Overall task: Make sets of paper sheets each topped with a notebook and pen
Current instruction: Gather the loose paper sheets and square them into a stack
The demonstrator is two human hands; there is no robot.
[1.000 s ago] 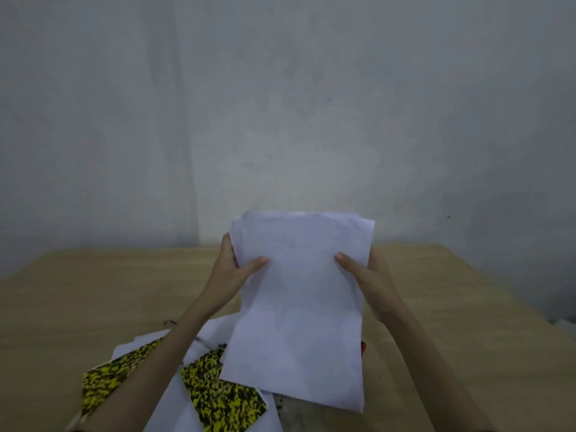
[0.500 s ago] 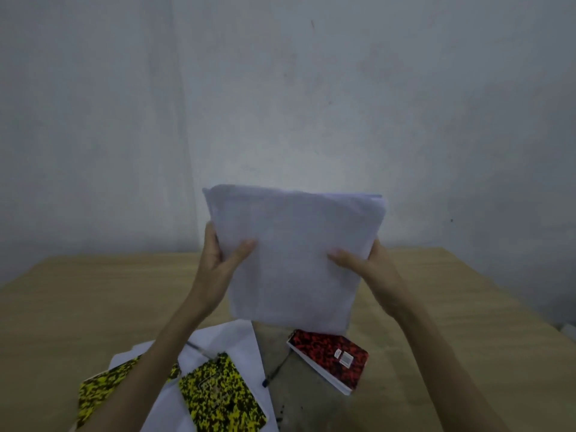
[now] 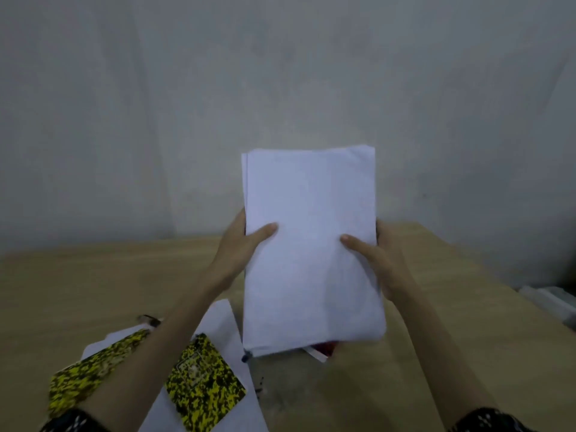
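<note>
White paper fills both of your hands: you hold a stack of paper sheets [image 3: 311,244] upright above the tabletop [image 3: 93,275], your left hand [image 3: 240,247] clamped on its left edge and your right hand [image 3: 378,260] on its right edge, thumbs pressed across the front. Each grip is closed on the stack, neither wide nor loose.

Judging by how things lie, you are early in the job. Below and to the left of your left grip, two yellow-and-black notebooks [image 3: 202,388] rest on loose white sheets [image 3: 223,325] spread on the tabletop, but they sit askew and no tidy set shows there. A dark pen-like object [image 3: 151,320] lies just beyond those sheets, near your left forearm; it is too blurred to name for certain. Directly below the stack, a red notebook [image 3: 322,350] peeks out from under its lower edge, and a small dark tip [image 3: 245,357] shows at the lower left corner, possibly another pen.

What seems left: squaring this stack, dividing it into piles, then topping each with a notebook and a pen.

No box, tray or other container is clearly visible; something pale sits at the far right edge, past your right grip, but you cannot tell what it is.
</note>
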